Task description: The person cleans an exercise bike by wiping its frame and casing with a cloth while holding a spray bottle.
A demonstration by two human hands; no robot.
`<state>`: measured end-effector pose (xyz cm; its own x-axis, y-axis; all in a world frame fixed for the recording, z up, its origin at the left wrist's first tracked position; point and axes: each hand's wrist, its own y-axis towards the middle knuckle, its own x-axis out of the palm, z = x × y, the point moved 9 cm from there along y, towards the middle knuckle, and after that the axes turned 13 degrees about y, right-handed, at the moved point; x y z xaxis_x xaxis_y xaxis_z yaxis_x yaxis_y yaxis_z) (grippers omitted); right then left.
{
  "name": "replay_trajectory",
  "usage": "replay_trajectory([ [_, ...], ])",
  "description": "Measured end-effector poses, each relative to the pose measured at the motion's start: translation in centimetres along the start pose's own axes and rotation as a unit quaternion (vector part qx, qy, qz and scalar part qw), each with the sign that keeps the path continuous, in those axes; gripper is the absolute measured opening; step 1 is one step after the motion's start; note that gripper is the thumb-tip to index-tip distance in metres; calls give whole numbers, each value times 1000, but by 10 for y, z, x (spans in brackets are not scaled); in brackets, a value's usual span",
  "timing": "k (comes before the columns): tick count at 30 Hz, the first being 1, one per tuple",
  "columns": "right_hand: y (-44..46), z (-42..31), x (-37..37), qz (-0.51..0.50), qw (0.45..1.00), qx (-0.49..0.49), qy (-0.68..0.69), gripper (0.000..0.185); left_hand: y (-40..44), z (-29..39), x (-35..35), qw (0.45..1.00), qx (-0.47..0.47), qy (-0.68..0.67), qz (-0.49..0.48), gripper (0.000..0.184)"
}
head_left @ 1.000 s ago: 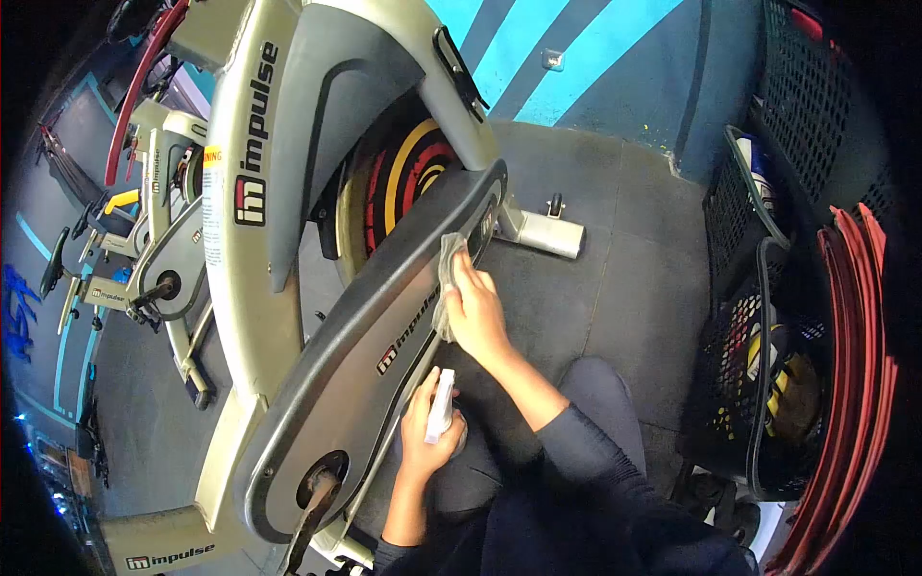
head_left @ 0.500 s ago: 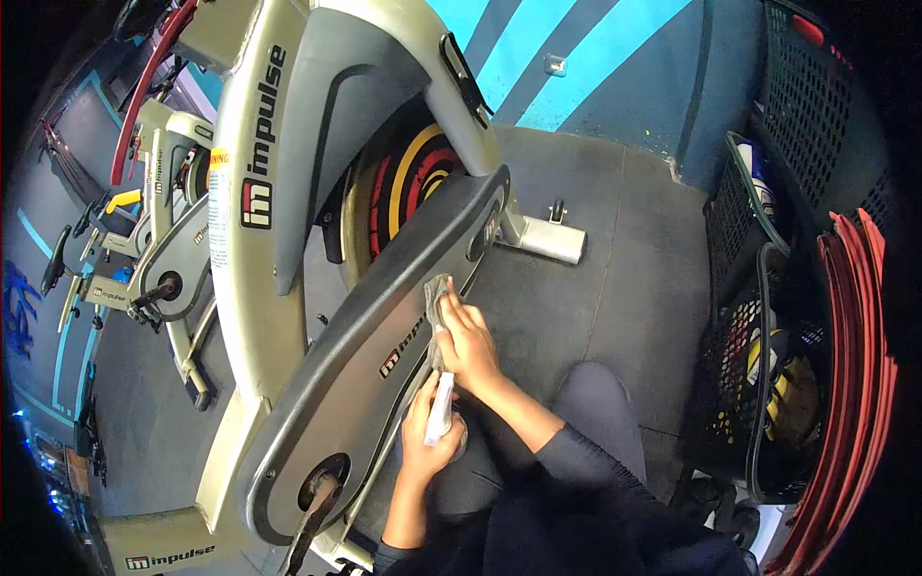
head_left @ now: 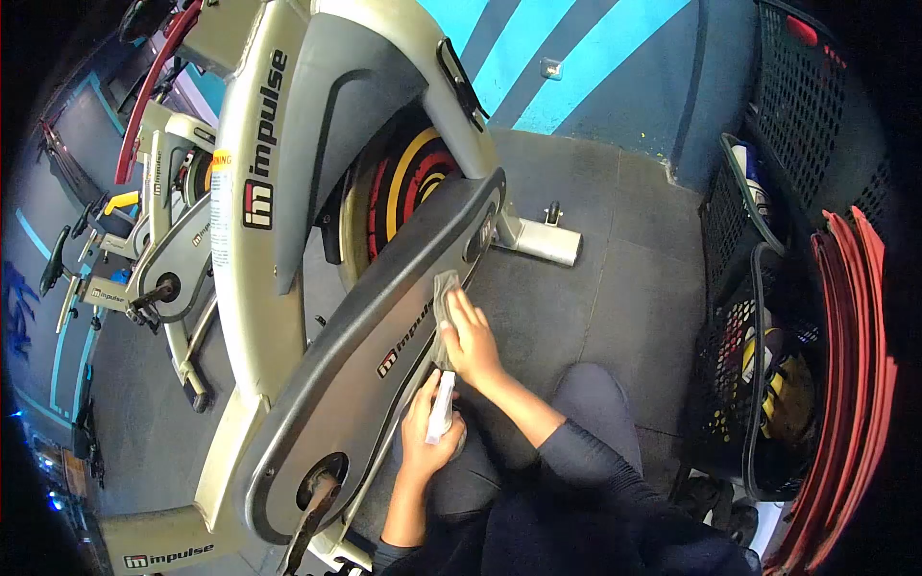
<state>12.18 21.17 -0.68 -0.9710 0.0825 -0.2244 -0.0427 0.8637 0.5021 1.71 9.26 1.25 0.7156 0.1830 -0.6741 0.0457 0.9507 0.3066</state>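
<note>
My right hand [head_left: 473, 348] presses a grey-brown cloth [head_left: 445, 300] against the silver chain guard [head_left: 375, 408] of an exercise bike. The cloth lies flat over the end of the printed brand name, under my fingers. Just below, my left hand [head_left: 420, 444] is wrapped round a spray bottle [head_left: 441, 408] with a white spray head. Most of the bottle's body is hidden by the hand and my dark clothing. At the guard's lower end sits a crank [head_left: 322, 499]. Behind the guard shows the flywheel [head_left: 389, 206] with red and yellow rings.
Black perforated baskets [head_left: 754, 269] with bottles and other items stand at the right, beside a stack of red sheets [head_left: 850, 384]. The bike's front foot [head_left: 549, 242] rests on the dark floor. Another exercise bike [head_left: 173, 240] is at the left.
My right hand and the cloth have shifted slightly to the right and up along the guard. The fingers look more spread. My left hand stays almost in place with the spray bottle.
</note>
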Motion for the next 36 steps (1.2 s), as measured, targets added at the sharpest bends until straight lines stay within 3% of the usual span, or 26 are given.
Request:
replay_trajectory([
  [2,-3,6,5,-12,1000,21,12,53,1,3,-1,1000,13,9,1,71],
  [9,41,-32,-20,48,994,-96,3,63,1,3,-3,1000,3,5,-4,73],
  [23,-4,40,-7,11,997,37,-63,55,4,4,-1,1000,22,8,17,75],
  [24,-10,47,-8,-29,993,110,-19,52,4,6,-2,999,23,8,21,75],
  [28,-51,82,9,-73,990,105,53,52,2,5,-1,1000,7,5,-6,73],
  [33,-86,77,-11,-7,943,262,203,50,-4,10,-17,999,37,18,29,75],
  [36,-75,37,-34,26,955,189,228,52,-7,19,-27,997,53,-7,56,76],
])
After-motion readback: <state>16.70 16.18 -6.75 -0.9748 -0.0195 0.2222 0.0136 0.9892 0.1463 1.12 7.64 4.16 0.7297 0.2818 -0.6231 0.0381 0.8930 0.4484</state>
